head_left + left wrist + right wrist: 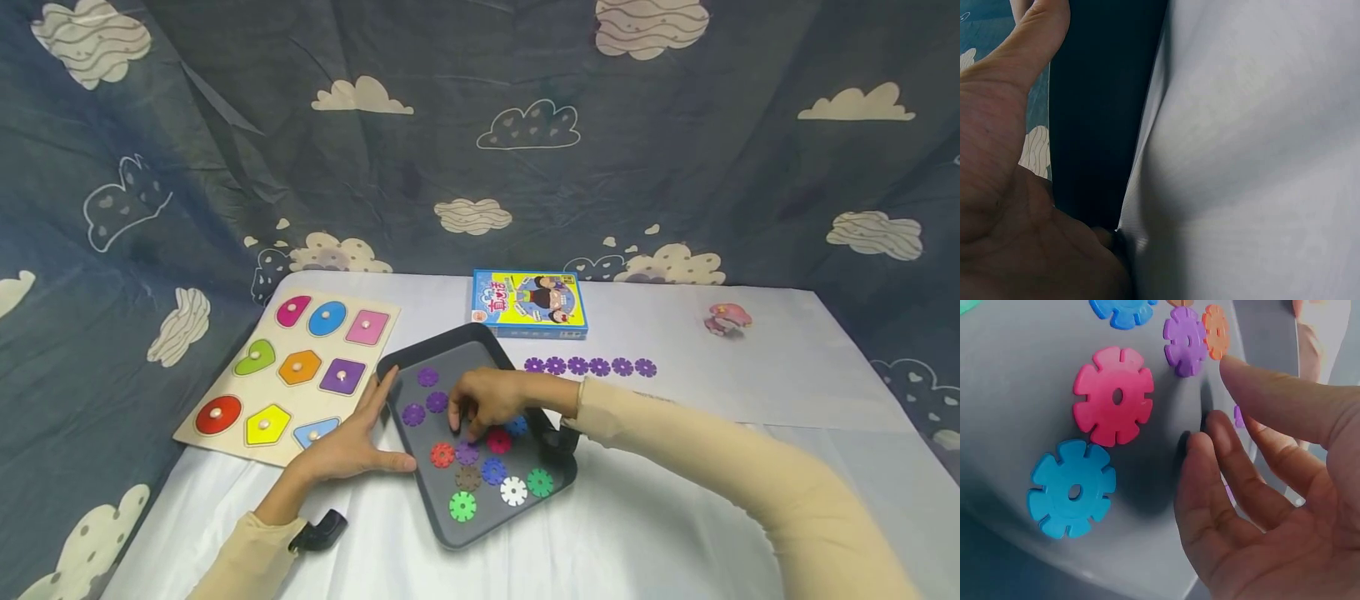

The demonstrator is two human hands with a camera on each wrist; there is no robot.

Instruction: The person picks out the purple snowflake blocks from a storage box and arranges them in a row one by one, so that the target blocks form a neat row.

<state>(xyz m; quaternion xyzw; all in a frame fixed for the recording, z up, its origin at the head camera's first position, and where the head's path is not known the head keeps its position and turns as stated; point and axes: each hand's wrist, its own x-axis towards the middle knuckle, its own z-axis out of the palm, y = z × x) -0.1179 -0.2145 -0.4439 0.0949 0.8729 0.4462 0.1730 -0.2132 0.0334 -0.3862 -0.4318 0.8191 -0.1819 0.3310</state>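
Note:
A dark grey tray (480, 533) lies at an angle on the table, with flower-shaped plastic discs in several colours inside. Against its left side rests my left hand (348, 446), thumb and fingers spread along the wall; in the left wrist view the palm (997, 206) is beside the dark wall. My right hand (487, 398) is over the tray's middle, fingers loosely bent and nothing between them. Its thumb tip is close to a purple disc (1185, 340) and an orange-red disc (1216, 331). A pink-red disc (1113, 397) and a blue disc (1072, 487) lie beside the fingers.
Behind the tray, a row of several purple discs (577, 366) lies on the white cloth. A wooden shape puzzle board (300, 392) is left of the tray. A blue and yellow box (528, 304) lies at the back, and a small pink figure (727, 318) stands farther right.

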